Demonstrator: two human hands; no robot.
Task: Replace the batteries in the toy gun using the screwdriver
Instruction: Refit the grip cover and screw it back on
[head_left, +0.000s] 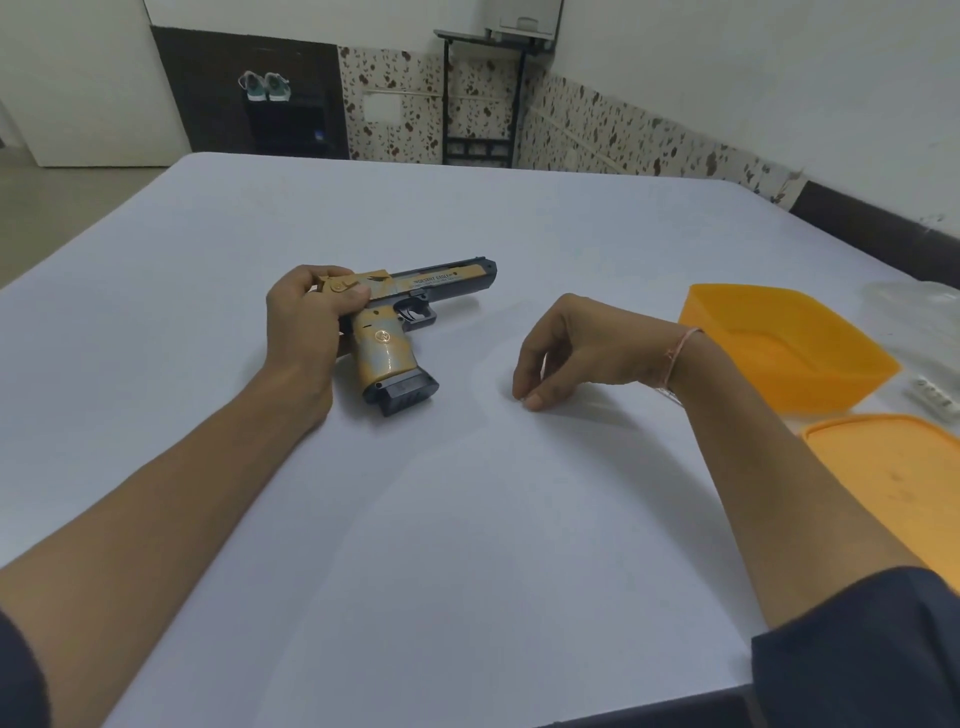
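The toy gun (410, 312) lies on its side on the white counter (467, 519), barrel pointing away to the right, grip and dark magazine base turned toward the person. The left hand (306, 322) wraps around the rear of the slide, thumb pressed on the gold hammer area, apparently to pin the toy flat so it will not slide or roll while it is worked on. The right hand (566, 353) hovers just above the counter beside the gun, fingers loosely curled with thumb and forefinger nearly pinched; whether anything small sits between them cannot be told. No screwdriver is visible. An open orange tub (779, 353) and its lid (893, 467) sit well off to the right, likely keeping parts within reach, with a small white strip (932, 395) just beyond, possibly the batteries
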